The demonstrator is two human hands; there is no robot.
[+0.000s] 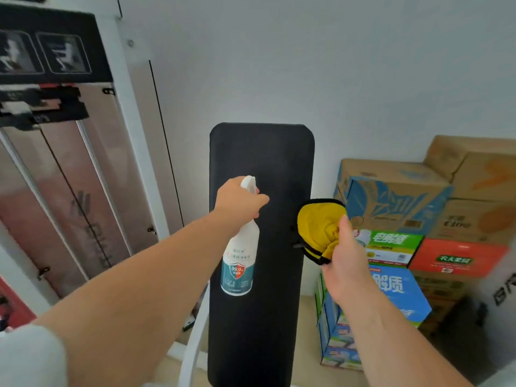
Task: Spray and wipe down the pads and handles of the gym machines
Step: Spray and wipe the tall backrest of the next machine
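L hand (237, 201) grips the spray bottle (238, 258) by its neck, nozzle toward the black pad (279, 169); fingers mostly hidden behind the trigger. R hand (344, 261) pinches a bunched yellow cloth (318, 227) at the pad's right edge. Pad's bottom cut off. Boxes (391, 196) stacked right, labels blurry.

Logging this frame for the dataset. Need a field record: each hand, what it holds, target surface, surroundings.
left hand: grips spray bottle at the neck, nozzle toward the pad
right hand: holds bunched yellow cloth by the pad's right edge
target: black pad, long, upright
cloth contact with pad: cannot tell
spray mist: none visible
left of pad: white machine frame
right of pad: stacked cardboard boxes by the wall
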